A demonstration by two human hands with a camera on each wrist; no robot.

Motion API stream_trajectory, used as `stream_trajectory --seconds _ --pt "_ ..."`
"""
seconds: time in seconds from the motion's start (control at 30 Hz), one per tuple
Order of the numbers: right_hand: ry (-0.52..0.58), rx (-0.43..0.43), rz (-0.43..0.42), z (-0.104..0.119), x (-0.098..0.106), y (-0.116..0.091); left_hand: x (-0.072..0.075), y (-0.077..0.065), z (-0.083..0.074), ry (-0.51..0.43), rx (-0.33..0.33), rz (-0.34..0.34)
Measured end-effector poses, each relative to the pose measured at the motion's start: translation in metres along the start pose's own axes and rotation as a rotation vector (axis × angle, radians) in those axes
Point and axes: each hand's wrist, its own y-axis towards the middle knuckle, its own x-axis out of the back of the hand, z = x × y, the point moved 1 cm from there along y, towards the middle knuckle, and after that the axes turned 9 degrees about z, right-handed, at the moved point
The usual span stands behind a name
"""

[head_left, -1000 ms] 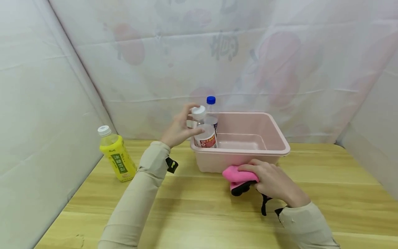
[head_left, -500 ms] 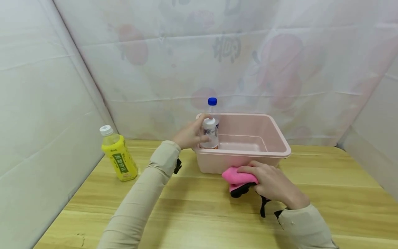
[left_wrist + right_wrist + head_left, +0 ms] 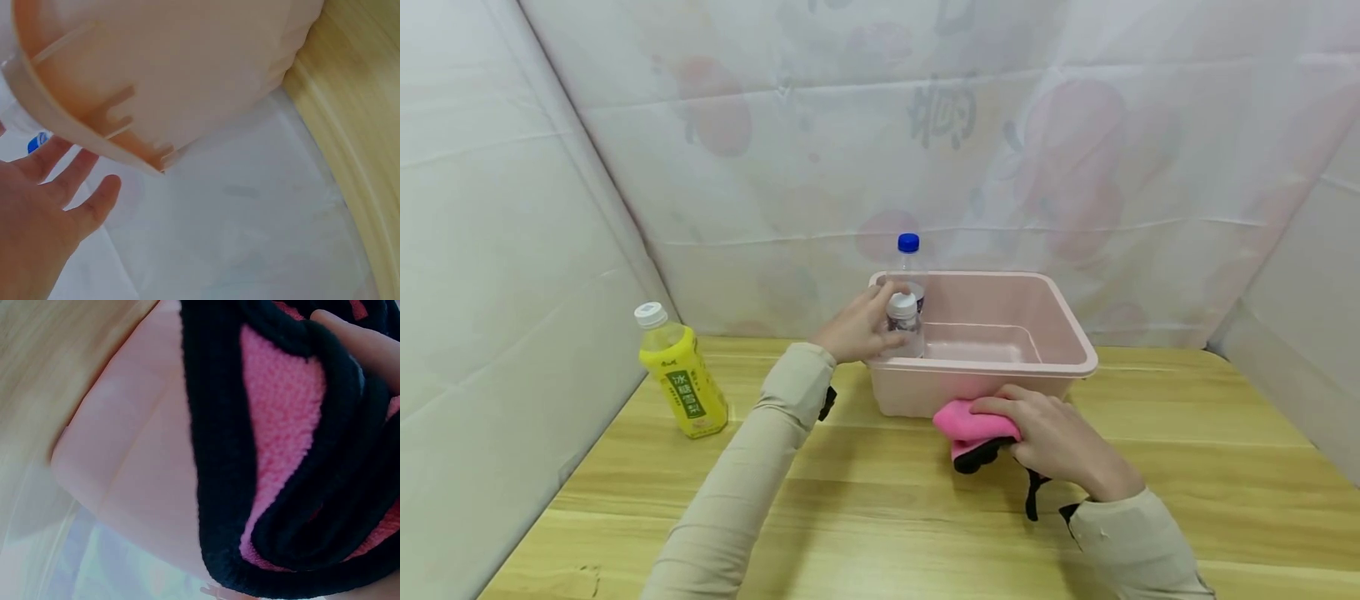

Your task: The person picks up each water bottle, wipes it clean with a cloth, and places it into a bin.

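In the head view my left hand [image 3: 859, 331] grips a clear bottle with a white cap [image 3: 902, 305] near its top. The bottle stands low inside the left end of a pink plastic basin [image 3: 988, 367], its lower part hidden by the front rim. Just behind it a clear bottle with a blue cap [image 3: 908, 243] rises above the rim. My right hand [image 3: 1060, 437] holds a folded pink cloth [image 3: 973, 421] with black edging against the basin's front wall. Up close in the right wrist view, the cloth [image 3: 284, 406] shows its folds and black border.
A yellow-labelled drink bottle [image 3: 683, 379] with a white cap stands on the wooden table [image 3: 865, 517] at the left. Pale printed fabric [image 3: 820, 167] hangs behind the table and along both sides.
The white-capped bottle has gone down into the basin and slightly right, with my left hand following it. My right hand and the cloth have stayed almost still.
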Motion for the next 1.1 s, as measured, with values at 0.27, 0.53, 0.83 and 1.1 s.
stream_trajectory --seconds 0.27,0.53,0.83,1.1 --pt "0.003 -0.009 0.002 0.000 0.001 -0.001 0.004 -0.007 -0.007 0.029 0.046 0.011" --pt "0.017 -0.015 0.001 0.000 0.002 0.000 0.002 -0.023 -0.005 -0.011 0.048 -0.008" --pt "0.017 -0.011 -0.003 0.002 0.000 0.001 0.001 -0.057 0.003 -0.052 -0.025 -0.142" --pt "0.032 -0.018 0.007 0.006 0.000 0.003 -0.002 -0.093 -0.001 -0.057 -0.044 -0.221"
